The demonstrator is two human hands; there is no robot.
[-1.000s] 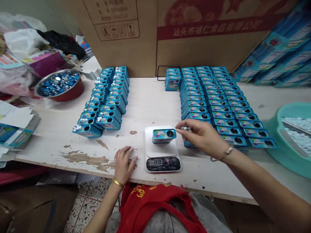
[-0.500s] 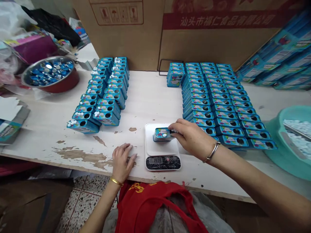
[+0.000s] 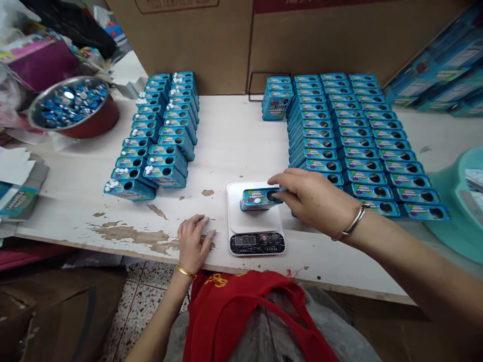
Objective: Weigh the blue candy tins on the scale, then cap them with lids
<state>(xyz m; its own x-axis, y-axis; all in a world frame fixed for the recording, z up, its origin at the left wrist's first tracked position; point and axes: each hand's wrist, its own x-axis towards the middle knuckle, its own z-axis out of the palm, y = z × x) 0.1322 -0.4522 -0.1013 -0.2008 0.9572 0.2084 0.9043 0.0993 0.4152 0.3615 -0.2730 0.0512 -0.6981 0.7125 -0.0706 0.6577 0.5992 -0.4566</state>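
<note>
A small blue candy tin (image 3: 249, 201) stands on the white pan of a digital scale (image 3: 236, 221). One white candy lies on the tin's top, beside its round dark hole. My right hand (image 3: 315, 201) reaches in from the right with thumb and fingers pinched together at the hole end of that tin. Whatever sits between those fingertips is mostly hidden. To the left of the scale, my left hand (image 3: 193, 244) rests on the tabletop, fingers apart and holding nothing. Digits show on the scale's display, too blurred to read surely.
Rows of blue tins (image 3: 356, 143) with open holes stand at right; two more rows (image 3: 168, 125) at left, several topped with white candies. A red bowl (image 3: 94, 120) holds shiny blue-silver pieces. A turquoise basin (image 3: 458, 201) sits far right. Cardboard boxes (image 3: 196, 50) line the back.
The view has tipped downward slightly. My right hand has shifted a little to the right, uncovering more of the tin's hole. My left hand stays on the table.
</note>
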